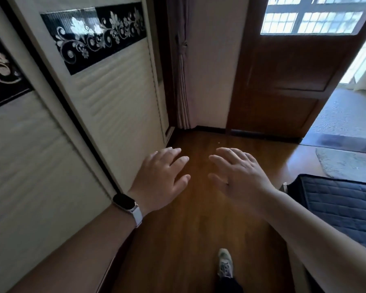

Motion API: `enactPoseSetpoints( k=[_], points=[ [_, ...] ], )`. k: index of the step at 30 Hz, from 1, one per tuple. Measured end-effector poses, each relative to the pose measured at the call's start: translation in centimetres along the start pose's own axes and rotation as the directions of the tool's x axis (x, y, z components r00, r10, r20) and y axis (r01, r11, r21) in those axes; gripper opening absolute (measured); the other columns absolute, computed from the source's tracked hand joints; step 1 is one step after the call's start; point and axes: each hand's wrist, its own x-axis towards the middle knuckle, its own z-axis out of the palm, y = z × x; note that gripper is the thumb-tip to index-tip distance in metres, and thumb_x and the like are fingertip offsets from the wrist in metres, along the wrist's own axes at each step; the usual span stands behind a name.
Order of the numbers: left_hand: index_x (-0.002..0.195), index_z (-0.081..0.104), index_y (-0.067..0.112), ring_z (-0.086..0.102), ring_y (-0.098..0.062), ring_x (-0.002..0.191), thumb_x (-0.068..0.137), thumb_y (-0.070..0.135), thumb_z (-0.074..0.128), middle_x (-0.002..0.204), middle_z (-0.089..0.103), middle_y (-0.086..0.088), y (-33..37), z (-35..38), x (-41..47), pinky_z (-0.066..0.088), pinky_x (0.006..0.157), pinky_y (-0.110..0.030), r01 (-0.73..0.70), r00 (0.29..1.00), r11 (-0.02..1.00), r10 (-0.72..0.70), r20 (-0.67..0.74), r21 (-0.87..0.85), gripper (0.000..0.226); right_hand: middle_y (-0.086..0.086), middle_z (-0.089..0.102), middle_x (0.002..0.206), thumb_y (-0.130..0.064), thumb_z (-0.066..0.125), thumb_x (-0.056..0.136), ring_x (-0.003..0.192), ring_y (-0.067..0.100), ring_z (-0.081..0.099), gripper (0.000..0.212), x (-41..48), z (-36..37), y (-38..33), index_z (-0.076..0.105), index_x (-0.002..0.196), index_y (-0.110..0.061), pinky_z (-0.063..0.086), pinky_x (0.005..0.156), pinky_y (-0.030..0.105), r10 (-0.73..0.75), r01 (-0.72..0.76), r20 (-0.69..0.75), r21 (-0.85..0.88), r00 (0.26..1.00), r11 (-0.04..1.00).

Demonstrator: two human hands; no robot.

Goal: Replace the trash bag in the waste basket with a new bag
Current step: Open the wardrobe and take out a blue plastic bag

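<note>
From the head camera we see our left hand (161, 176) and right hand (239, 176) held out side by side, palms down, above the wooden floor (188, 229). Both are released: the fingers lie nearly straight and slightly spread, and they hold and touch nothing. A watch (125, 203) with a pale strap sits on our left wrist. The wardrobe door (106, 102) stands just beside the left hand, a dark quilted cover (342, 208) lies near the right forearm, and one shoe (225, 264) shows below. Where the waste basket and its bag are, we cannot tell
</note>
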Motion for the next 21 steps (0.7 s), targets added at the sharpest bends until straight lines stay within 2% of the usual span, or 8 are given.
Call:
enactPoseSetpoints(
  k=[6, 13, 21],
  points=[
    [0.131, 0.052, 0.022, 0.044, -0.024, 0.131, 0.093, 0.050, 0.039, 0.139, 0.052, -0.005, -2.0, 1.9, 6.9, 0.037, 0.105, -0.045, 0.101, 0.995, 0.993, -0.102, 0.008, 0.066, 0.049, -0.004, 0.041, 0.147, -0.059, 0.034, 0.095, 0.139, 0.020, 0.032, 0.052, 8.7, 2.4, 5.2, 0.041, 0.139, -0.033, 0.028, 0.111, 0.040, -0.122, 0.122, -0.007, 0.060, 0.993, 0.991],
    [0.128, 0.054, 0.019, 0.046, -0.026, 0.128, 0.094, 0.046, 0.045, 0.135, 0.054, -0.007, -3.2, 1.8, 16.9, 0.039, 0.104, -0.045, 0.149, 0.988, 0.968, -0.141, -0.055, 0.201, 0.044, 0.000, 0.047, 0.143, -0.059, 0.034, 0.092, 0.135, 0.023, 0.038, 0.054, 19.2, 2.4, 12.3, 0.047, 0.136, -0.029, 0.032, 0.109, 0.043, -0.264, 0.269, -0.056, 0.112, 0.963, 0.957],
    [0.125, 0.057, 0.017, 0.046, -0.027, 0.127, 0.093, 0.042, 0.052, 0.133, 0.056, -0.009, -6.3, 2.4, 19.6, 0.037, 0.104, -0.044, 0.272, 0.962, 0.906, -0.253, -0.101, 0.323, 0.040, -0.003, 0.042, 0.146, -0.059, 0.036, 0.093, 0.137, 0.021, 0.033, 0.054, 27.0, 3.9, 14.3, 0.043, 0.138, -0.030, 0.029, 0.110, 0.041, -0.397, 0.400, -0.055, 0.189, 0.916, 0.897]
  ],
)
